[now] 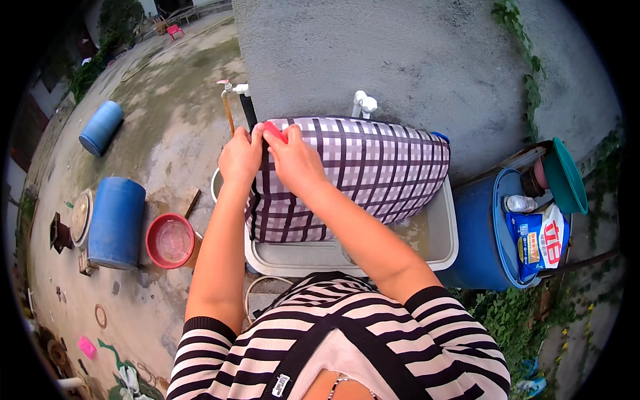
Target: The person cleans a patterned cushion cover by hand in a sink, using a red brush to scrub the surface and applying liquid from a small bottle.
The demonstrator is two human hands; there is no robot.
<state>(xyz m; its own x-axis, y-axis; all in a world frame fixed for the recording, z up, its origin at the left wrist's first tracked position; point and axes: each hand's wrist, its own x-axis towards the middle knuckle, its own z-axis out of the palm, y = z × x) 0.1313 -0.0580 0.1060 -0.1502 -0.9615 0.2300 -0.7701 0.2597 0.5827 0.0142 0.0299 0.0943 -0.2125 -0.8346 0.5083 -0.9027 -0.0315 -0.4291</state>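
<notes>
A large grey, white and black plaid fabric bag (365, 170) lies lengthwise across a pale laundry sink (295, 257). My right hand (300, 162) grips a small red object (275, 132) at the bag's upper left corner; my fingers cover part of it, and its exact kind cannot be told. Right beside it, my left hand (241, 156) pinches the bag's left end, fingertips near the red object. Cloudy water (411, 235) shows in the basin's right part, below the bag. A white tap with a red handle (227, 86) stands beyond my left hand.
Behind the sink rises a grey wall (400, 55) with a white pipe fitting (365, 103). At right, a blue barrel (465, 232) carries a detergent bag (537, 240), a white bottle (521, 203) and a green basin (565, 175). A red basin (170, 241) and blue drum (117, 222) stand left.
</notes>
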